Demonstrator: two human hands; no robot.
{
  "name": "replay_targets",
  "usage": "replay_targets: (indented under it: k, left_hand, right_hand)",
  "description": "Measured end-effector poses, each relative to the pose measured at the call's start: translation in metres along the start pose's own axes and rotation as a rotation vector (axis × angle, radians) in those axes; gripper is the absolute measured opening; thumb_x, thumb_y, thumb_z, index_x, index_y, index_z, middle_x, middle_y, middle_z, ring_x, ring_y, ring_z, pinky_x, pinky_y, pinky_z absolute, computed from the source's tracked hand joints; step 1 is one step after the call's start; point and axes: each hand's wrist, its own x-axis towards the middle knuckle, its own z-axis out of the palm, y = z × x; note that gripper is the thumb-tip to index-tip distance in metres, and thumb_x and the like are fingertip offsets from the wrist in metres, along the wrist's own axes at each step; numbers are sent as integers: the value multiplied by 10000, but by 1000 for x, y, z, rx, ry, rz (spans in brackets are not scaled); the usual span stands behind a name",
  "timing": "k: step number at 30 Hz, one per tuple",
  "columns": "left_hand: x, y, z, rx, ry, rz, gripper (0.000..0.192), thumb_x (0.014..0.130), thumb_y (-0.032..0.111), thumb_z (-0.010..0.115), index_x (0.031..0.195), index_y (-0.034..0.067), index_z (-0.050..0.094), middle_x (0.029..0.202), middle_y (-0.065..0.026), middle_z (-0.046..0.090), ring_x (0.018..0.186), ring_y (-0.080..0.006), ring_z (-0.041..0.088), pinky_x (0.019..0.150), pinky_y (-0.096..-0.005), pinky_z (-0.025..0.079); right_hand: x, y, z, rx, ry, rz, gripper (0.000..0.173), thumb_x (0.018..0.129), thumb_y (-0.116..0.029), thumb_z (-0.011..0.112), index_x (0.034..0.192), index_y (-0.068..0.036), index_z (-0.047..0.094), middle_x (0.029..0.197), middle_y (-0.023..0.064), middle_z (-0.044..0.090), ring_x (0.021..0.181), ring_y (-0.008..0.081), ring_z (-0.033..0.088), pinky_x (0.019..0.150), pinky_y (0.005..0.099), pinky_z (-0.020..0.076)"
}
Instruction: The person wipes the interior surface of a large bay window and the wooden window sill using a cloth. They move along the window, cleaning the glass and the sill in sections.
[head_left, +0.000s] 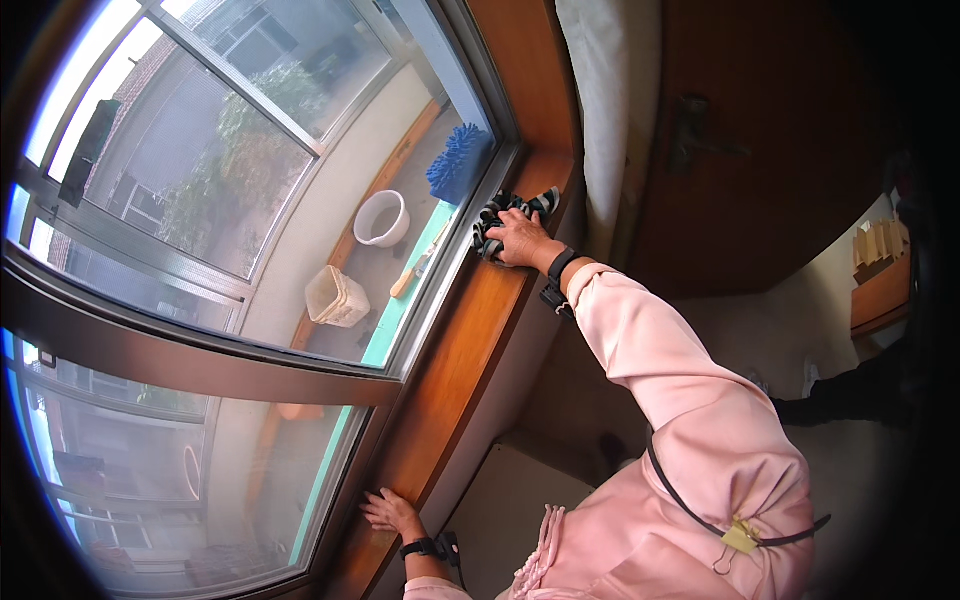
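Observation:
My right hand (519, 235) presses a bunched dark cloth with pale stripes (546, 202) onto the far end of the varnished wooden windowsill (469, 315). Its fingers are curled over the folds, beside the metal track of the window frame (409, 360). Lower down, my left hand (390, 511) rests palm down on the same sill with fingers spread and nothing in it. Both wrists wear black straps with small devices. The sliding window pane (247, 217) stands to the left of both hands.
Behind the glass are a white bucket (382, 219), a cream square container (336, 298), a blue chenille duster (459, 161) and a wooden-handled tool (405, 281). A pale curtain (600, 112) hangs beside a brown door (750, 187). A person's dark-trousered leg (847, 394) shows at right.

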Motion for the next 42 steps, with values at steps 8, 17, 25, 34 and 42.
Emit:
replay_targets:
  k: [8, 17, 25, 34, 42]
  left_hand:
    - [-12, 13, -4, 145, 91, -5, 592, 949, 499, 392, 1427, 150, 373, 1472, -208, 326, 1322, -367, 326, 1055, -552, 248]
    - [-11, 12, 7, 103, 133, 23, 594, 944, 478, 421, 1424, 133, 362, 1462, -218, 324, 1320, -383, 319, 1064, -571, 232]
    - [-12, 15, 9, 145, 149, 6, 601, 946, 534, 373, 1423, 168, 370, 1468, -216, 315, 1328, -376, 310, 1052, -606, 231]
    - [-18, 26, -5, 11, 125, 63, 639, 920, 483, 451, 1406, 74, 377, 1458, -296, 278, 1324, -474, 277, 1042, -656, 192]
    - [-17, 18, -10, -114, 24, 165, 665, 921, 506, 467, 1432, 98, 347, 1494, -282, 221, 1372, -480, 187, 1070, -657, 120]
  right_hand:
    - [62, 82, -33, -71, 140, 189, 388, 811, -293, 625, 1198, -258, 606, 1375, 121, 424, 1324, 337, 321, 1050, 669, 235]
    - [76, 83, -39, -143, 90, 314, 443, 845, -278, 601, 1275, -232, 505, 1497, 154, 294, 1384, 384, 241, 1027, 682, 258]
    - [-22, -28, 27, -53, 118, 94, 413, 766, -255, 683, 1165, -214, 585, 1459, 168, 314, 1364, 389, 230, 1042, 682, 202]
    - [-209, -249, 115, 49, -242, -314, 481, 781, -206, 628, 1258, -208, 566, 1501, 206, 250, 1412, 417, 143, 1069, 690, 80]
    - [-248, -310, 144, 2, -305, -487, 425, 832, -212, 528, 1254, -238, 575, 1491, 202, 271, 1405, 428, 161, 1062, 708, 78]
